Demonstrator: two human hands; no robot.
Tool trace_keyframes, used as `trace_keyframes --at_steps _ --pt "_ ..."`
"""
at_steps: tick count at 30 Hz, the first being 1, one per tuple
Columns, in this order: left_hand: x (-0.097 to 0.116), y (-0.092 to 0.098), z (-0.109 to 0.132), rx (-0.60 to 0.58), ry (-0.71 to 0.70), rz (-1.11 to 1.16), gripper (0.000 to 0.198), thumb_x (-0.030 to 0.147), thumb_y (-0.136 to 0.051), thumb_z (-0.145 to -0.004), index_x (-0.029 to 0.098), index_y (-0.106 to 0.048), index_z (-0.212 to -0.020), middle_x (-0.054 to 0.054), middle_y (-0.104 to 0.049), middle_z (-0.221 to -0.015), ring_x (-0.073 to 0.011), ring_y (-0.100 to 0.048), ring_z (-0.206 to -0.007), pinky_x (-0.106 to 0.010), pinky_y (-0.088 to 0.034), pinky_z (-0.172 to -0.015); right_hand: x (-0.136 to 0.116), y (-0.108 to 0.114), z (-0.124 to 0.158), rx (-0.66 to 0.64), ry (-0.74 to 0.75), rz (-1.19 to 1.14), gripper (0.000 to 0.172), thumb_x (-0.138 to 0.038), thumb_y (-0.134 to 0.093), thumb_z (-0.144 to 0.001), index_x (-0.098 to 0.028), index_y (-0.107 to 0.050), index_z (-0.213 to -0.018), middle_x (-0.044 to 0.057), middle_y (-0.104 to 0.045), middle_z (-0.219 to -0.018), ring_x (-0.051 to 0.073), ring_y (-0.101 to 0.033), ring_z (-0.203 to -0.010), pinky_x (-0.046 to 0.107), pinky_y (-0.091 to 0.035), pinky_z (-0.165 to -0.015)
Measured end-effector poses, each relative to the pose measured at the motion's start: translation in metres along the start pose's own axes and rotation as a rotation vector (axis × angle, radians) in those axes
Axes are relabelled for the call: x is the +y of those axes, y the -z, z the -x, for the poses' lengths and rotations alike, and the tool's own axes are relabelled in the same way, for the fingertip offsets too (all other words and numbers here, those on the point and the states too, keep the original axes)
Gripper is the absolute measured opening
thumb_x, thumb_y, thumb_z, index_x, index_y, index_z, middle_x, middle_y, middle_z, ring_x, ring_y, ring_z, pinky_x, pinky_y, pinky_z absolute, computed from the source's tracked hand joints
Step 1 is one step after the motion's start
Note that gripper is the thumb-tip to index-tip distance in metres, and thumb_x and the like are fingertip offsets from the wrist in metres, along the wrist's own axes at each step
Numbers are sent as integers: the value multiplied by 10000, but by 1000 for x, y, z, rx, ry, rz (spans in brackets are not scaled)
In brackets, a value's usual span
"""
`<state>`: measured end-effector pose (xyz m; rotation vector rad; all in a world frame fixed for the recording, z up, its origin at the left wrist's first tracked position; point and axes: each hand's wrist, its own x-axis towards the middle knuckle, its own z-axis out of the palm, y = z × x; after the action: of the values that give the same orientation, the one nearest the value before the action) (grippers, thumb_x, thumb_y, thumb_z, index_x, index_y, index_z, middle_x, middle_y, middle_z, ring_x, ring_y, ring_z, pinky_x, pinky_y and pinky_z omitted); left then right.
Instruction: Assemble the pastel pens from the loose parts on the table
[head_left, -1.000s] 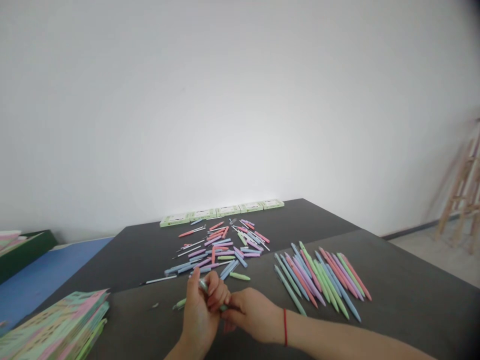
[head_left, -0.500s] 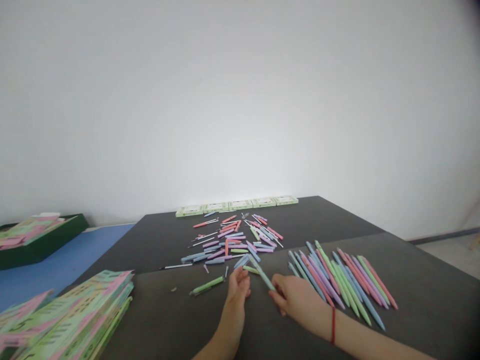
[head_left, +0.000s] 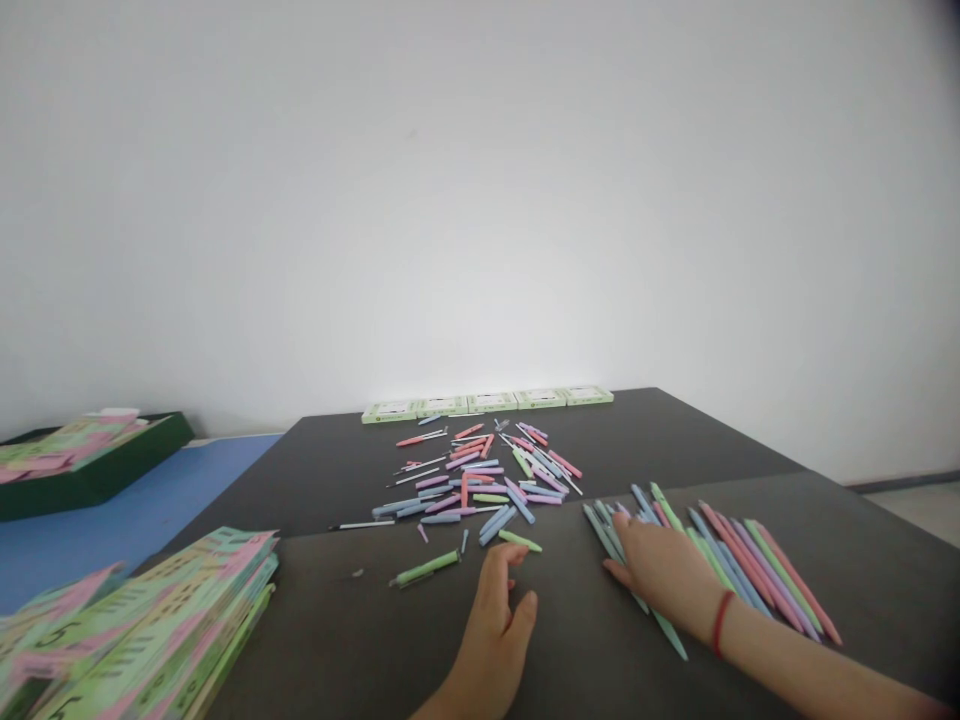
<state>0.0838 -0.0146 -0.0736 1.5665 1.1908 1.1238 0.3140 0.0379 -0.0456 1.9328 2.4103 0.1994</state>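
At the lower left of the frame, a stack of green and pink printed packets (head_left: 176,610) bears a dark figure that looks like a 5, appearing twice near the left edge; its other print is too blurred to read. Lettering on the row of pale green boxes (head_left: 493,402), at centre, is too small to make out.

Bare tabletop (head_left: 345,640) gives passage between paper stack (head_left: 176,600) and left hand (head_left: 491,635); scattered pen parts (head_left: 498,524) obstruct farther back.
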Motion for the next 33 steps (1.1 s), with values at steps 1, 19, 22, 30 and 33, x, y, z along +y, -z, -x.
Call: trace_keyframes --at_steps 1,19,22,30,33 --pt "-1 0 0 0 0 -11 370 166 -485 -836 247 -523 -1194 -73 -518 -1249 -252 -479 -1123 -377 -346 -980 0 -1 -1 14 25 4 393 -216 -572 -825 -82 -601 -1192 240 -675 -1021 360 -675 -877 432 -523 -702" --pt "-25 -7 -5 57 -104 28 387 134 -503 -759 230 -582 -1126 -96 -579 -1195 -269 -516 -1106 -375 -407 -918 47 -22 6 143 174 -211 488 -322 -527 -831 -224 -526 -1309 143 -599 -1240 314 -597 -1089 452 -492 -899" --pt "-28 -9 -5 88 -122 78 363 165 -531 -757 233 -610 -1104 -107 -587 -1189 -291 -520 -1117 -398 -419 -921 100 -18 1 213 -16 -361 454 -429 -398 -901 -208 -533 -1274 130 -573 -1262 271 -591 -1091 407 -468 -940" --pt "-29 -18 -9 -208 -174 -251 760 70 -616 -599 284 -510 -1321 -93 -443 -1419 -351 -367 -1310 -496 -262 -1095 199 -70 39 244 -492 -432 716 -483 -253 -887 76 -446 -1290 303 -516 -1301 358 -502 -1216 467 -399 -1017" --pt "-11 -40 -22 -361 -148 -404 908 230 -751 -585 262 -392 -1418 -115 -253 -1533 -396 -220 -1379 -556 -196 -1105 177 -81 35 219 -434 -453 707 -526 -299 -893 5 -418 -1344 239 -503 -1351 301 -481 -1253 410 -395 -1034"
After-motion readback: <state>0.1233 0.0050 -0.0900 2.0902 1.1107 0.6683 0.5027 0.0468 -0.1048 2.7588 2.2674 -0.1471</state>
